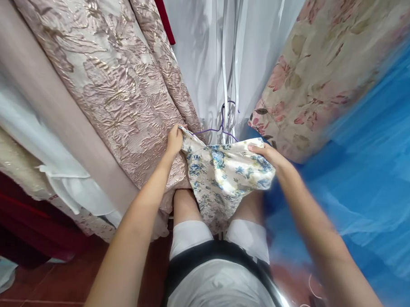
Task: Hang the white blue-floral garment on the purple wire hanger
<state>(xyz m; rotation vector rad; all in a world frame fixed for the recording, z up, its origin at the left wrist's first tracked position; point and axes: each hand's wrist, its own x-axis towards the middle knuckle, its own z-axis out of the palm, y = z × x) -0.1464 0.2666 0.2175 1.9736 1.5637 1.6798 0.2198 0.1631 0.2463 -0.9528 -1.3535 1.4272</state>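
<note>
A white dress (221,172) with blue flowers hangs in front of my legs, on a purple hanger (221,122). Its hanger hook sticks up behind the neckline, beside long white ribbons (224,59). My left hand (174,142) pinches the dress at its left shoulder. On the other side, my right hand (268,154) grips the right shoulder, thumb on top of the cloth and fingers hidden beneath. Between the two hands the top edge of the dress is spread out. Its lower part narrows down between my knees.
A pink and gold brocade garment (109,77) hangs close on the left, with more clothes beyond it. White cloth (196,31) hangs ahead. To the right are a floral cream garment (306,85) and blue fabric (369,188). The floor (60,283) is reddish tile.
</note>
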